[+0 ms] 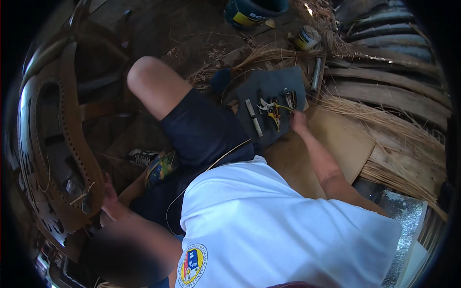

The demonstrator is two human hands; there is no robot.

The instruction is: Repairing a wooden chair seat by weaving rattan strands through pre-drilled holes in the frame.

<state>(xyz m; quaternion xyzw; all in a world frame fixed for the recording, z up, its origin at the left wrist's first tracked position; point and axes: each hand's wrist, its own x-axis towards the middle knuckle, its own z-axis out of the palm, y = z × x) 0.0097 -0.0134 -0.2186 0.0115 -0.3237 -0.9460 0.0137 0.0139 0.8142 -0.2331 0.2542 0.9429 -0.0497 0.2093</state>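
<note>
On the right, my right hand (298, 122) reaches to a dark grey cloth (283, 77), its fingers closed at the end of a yellow handle of the pruning shears (272, 111). Beside the shears on that cloth lie a pale, pen-like stick (253, 118) and a dark metal hand tool (290, 97). My left hand (110, 198) is at the edge of a curved brown wooden chair frame (72, 113) with a row of small holes. Part of that hand's fingers is hidden by the frame, which they seem to grip. A thin cane strand (209, 168) crosses my lap.
A dark bucket (254, 13) and a can (307, 37) stand at the far side. Loose fibre strands (269, 54) and long cane bundles (379, 117) lie to the right. A plywood board (336, 139) is under my right forearm. A metal tube (316, 74) lies near the cloth.
</note>
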